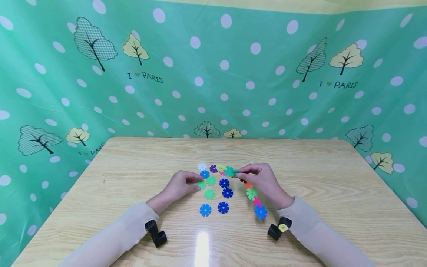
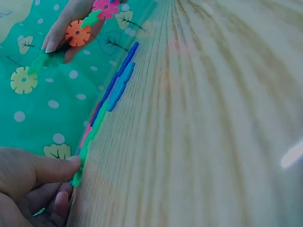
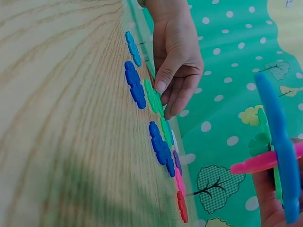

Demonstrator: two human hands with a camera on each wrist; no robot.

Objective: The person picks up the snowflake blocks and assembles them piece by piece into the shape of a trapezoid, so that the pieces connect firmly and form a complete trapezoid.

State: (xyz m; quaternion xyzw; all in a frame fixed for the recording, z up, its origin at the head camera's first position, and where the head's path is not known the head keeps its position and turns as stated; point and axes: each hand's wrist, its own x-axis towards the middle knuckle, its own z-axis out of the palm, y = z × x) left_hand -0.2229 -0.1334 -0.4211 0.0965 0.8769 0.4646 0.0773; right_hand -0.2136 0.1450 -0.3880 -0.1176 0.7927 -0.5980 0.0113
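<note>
Between thumb and fingers of the right hand (image 1: 262,181), pinching a linked chain (image 1: 254,197) of coloured discs above the table (image 1: 300,163). Between thumb and finger of the left hand (image 1: 178,186), clamping a pale green disc (image 1: 200,184). Between both hands, showing dark blue discs (image 1: 220,207) flat on the table; farther out, hung with dotted green cloth (image 1: 237,100).
</note>
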